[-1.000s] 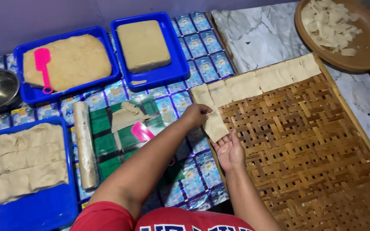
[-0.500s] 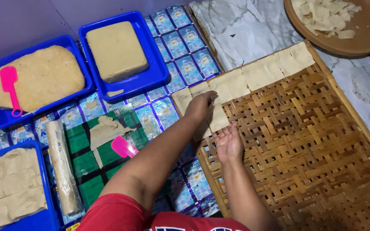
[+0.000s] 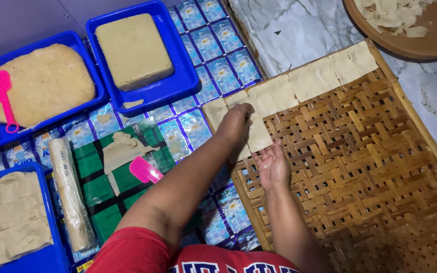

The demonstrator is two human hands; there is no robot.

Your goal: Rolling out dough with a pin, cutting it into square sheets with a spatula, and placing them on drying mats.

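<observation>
Hands both at the near-left corner of the woven bamboo tray (image 3: 370,167). From here I see the left hand (image 3: 235,125) palm down on a pale dough sheet (image 3: 257,134), fingers together and flat, pressing rather than gripping. That sheet lies on the weave just below the left end of a row of dough sheets (image 3: 309,81) running along the tray's top edge, pieces edge to edge. Right hand (image 3: 273,164) rests palm up on the tray just beside the sheet, fingers loosely spread, fingertips at its lower edge; I can't tell whether they touch it. Nothing is clamped in either hand.

Left of the tray: pink scraper (image 3: 145,170) on a green mat (image 3: 97,189), plastic-wrapped roll (image 3: 71,194) next to it. Farther out sit three blue trays: one holds a square dough block (image 3: 133,43), one a rough dough mass (image 3: 41,83) with a pink spatula (image 3: 2,96), one stacked sheets (image 3: 8,220). Round wooden dish of scraps (image 3: 405,25) top right.
</observation>
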